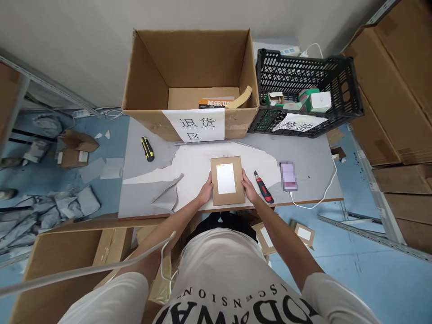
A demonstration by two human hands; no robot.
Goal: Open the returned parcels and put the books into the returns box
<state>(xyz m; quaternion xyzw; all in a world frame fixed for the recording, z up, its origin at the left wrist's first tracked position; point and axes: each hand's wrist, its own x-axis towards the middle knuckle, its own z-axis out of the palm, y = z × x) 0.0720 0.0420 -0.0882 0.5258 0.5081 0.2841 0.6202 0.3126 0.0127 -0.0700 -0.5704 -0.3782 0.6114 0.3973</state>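
A flat brown cardboard parcel [218,199] with a white label [226,178] facing up is at the front edge of the table. My left hand [205,189] grips its left side, and my right hand [249,186] grips the right side. The fingers partly disappear behind the parcel's edges. Just right of my right hand lies a red and black utility knife [263,187]. Farther left on the table rests a yellow and black utility knife [147,149].
Behind the parcel stands a large open carton [146,124] with a paper sign. A black plastic crate [308,69] holding small boxes is beside it. A phone [289,176] on a white cable lies at right. Another open carton [64,252] stands below left; a white cable crosses it.
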